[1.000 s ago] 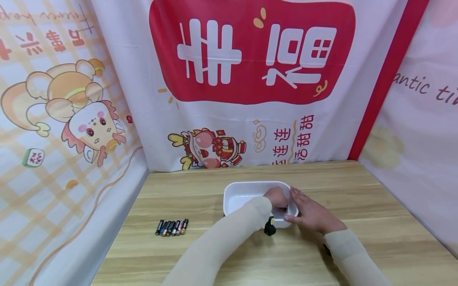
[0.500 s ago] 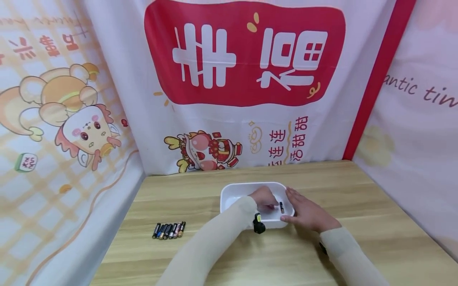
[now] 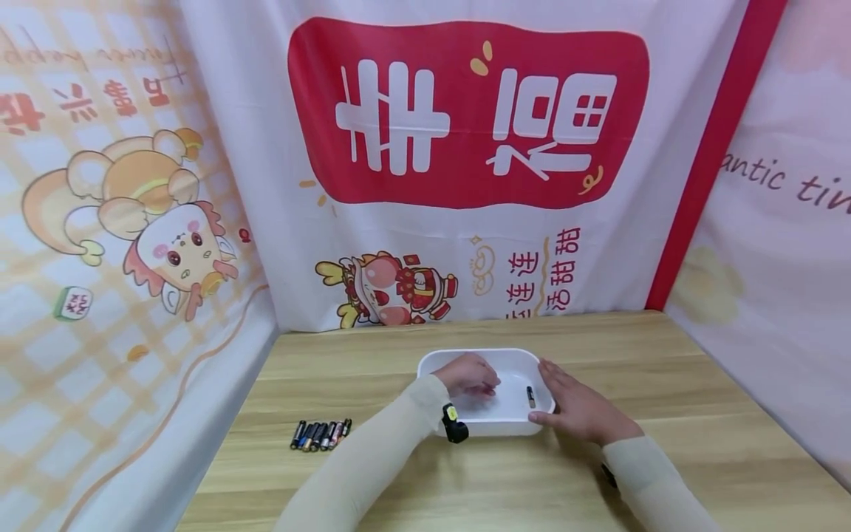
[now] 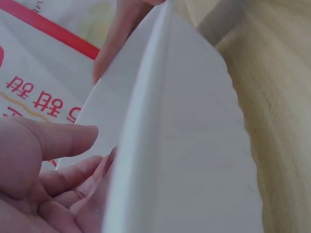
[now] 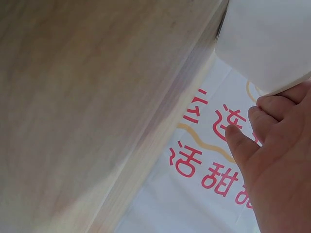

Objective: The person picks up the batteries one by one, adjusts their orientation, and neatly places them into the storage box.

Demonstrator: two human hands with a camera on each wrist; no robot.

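Observation:
A white rectangular tray (image 3: 485,428) stands on the table. One black battery with a copper-coloured end (image 3: 530,397) lies in its right part. My left hand (image 3: 468,375) is inside the tray's left half, apart from that battery. In the left wrist view its thumb and loosely bent fingers (image 4: 73,141) stand apart with nothing between them, partly hidden by the tray wall. My right hand (image 3: 585,405) rests against the tray's right end, fingers along the outside and thumb at the front corner of the rim.
A row of several small batteries (image 3: 320,436) lies side by side on the wooden table (image 3: 372,480), left of the tray. Printed cloth walls (image 3: 465,281) enclose the table at the back and both sides.
My left hand let go of the battery at the tray's right end and drew back leftward inside the tray. The right hand stays at the tray's end. The head view shifted slightly.

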